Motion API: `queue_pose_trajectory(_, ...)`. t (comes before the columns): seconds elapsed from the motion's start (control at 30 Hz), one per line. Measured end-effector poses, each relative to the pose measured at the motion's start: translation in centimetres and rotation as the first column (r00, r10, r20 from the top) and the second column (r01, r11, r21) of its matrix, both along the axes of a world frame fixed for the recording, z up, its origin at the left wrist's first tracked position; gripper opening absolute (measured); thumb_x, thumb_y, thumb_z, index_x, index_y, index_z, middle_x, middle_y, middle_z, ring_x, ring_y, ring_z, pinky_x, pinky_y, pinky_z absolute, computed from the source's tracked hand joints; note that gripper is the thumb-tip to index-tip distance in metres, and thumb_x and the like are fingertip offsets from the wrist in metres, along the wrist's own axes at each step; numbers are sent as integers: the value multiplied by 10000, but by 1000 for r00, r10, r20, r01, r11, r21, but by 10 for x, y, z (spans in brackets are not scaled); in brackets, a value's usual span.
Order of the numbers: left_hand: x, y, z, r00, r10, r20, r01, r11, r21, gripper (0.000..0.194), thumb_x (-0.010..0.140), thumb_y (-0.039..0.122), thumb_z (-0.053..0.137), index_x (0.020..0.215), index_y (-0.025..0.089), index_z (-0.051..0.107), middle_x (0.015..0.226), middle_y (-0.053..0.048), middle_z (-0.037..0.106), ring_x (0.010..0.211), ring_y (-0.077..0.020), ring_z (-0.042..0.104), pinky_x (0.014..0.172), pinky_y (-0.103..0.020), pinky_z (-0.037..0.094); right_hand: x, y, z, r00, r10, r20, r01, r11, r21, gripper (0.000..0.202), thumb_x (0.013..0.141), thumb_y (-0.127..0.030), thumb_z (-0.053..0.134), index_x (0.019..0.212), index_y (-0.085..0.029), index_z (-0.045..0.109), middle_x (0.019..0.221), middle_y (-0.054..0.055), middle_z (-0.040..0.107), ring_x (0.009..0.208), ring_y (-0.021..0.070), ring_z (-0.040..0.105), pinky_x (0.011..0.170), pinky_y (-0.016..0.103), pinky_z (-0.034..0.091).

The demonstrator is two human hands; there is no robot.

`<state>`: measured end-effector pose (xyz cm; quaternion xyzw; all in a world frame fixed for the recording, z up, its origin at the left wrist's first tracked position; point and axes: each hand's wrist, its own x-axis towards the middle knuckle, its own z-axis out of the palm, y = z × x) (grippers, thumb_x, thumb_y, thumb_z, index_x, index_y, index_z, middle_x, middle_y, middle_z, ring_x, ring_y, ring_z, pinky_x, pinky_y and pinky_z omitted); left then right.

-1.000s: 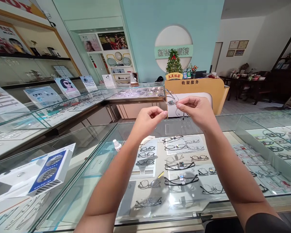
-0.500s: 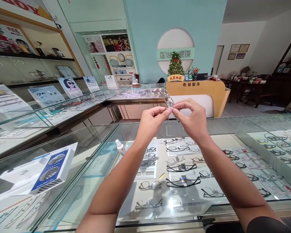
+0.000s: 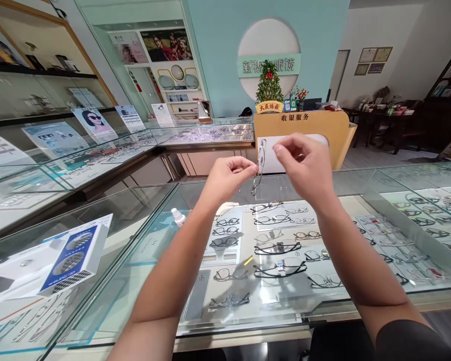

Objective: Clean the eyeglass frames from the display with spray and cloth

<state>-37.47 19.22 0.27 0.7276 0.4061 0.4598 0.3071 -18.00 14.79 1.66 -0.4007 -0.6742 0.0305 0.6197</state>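
A thin-framed pair of eyeglasses (image 3: 262,158) hangs in the air above the far edge of the glass display case, turned nearly edge-on. My left hand (image 3: 231,178) pinches it between thumb and fingertips, with one temple dropping below. Just to the right of the glasses, my right hand (image 3: 304,165) is raised with thumb and index finger close together. A small gap separates it from the frame. Whether anything sits between those right fingertips is too small to make out.
Below my arms, the glass case (image 3: 195,331) displays rows of eyeglasses. A white bottle (image 3: 178,217) stands left of my left forearm. A blue and white box (image 3: 73,255) lies on the left. Across the floor stands a yellow cashier counter (image 3: 340,131) with a plant (image 3: 269,85).
My right hand has come away from the glasses and moved right. The glasses have turned from pointing upward to hanging edge-on in my left hand. The view has tilted slightly down.
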Motion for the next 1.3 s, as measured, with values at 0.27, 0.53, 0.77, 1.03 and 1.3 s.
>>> queue_pose_trajectory(0.27, 15, 3, -12, 760, -154, -631, 191, 981, -9, 195, 875, 341, 685, 845, 196, 811, 646, 9, 566, 597, -123, 434, 587, -302, 269, 8, -1, 5, 999, 13, -35, -12, 999, 37, 220, 981, -324, 679, 782, -233, 652, 762, 2, 628, 702, 149, 529, 649, 323, 448)
queue_pose_trajectory(0.53, 48, 11, -53, 395, -258, -882, 298, 944, -142, 187, 917, 333, 659, 944, 226, 810, 908, -58, 788, 857, -227, 659, 656, -333, 350, 15, 4, 7, 999, 21, -38, -19, 998, 51, 255, 1005, -340, 699, 778, -246, 634, 732, -3, 621, 663, 146, 519, 646, 319, 479)
queue_pose_trajectory(0.77, 63, 10, -76, 240, -268, -933, 289, 937, -195, 179, 905, 296, 661, 976, 229, 812, 1049, -78, 809, 936, -249, 705, 673, -322, 392, 15, -1, 9, 998, 19, -52, -17, 999, 44, 267, 1013, -395, 698, 796, -252, 636, 737, -2, 640, 698, 160, 572, 662, 317, 474)
queue_pose_trajectory(1.03, 70, 11, -88, 179, -303, -936, 277, 928, -248, 210, 897, 259, 647, 1006, 241, 825, 1032, -60, 817, 942, -240, 715, 710, -310, 441, 14, -3, 10, 997, 48, -55, -45, 997, 55, 246, 1000, -254, 670, 762, -246, 609, 771, -9, 634, 670, 142, 543, 645, 309, 448)
queue_pose_trajectory(1.3, 73, 12, -92, 159, -320, -934, 256, 927, -274, 175, 872, 268, 692, 983, 242, 824, 993, -57, 815, 941, -243, 718, 685, -311, 421, 14, 0, 7, 998, 58, -30, -56, 997, 50, 278, 1027, -413, 651, 801, -254, 621, 752, 2, 610, 718, 167, 574, 669, 317, 460)
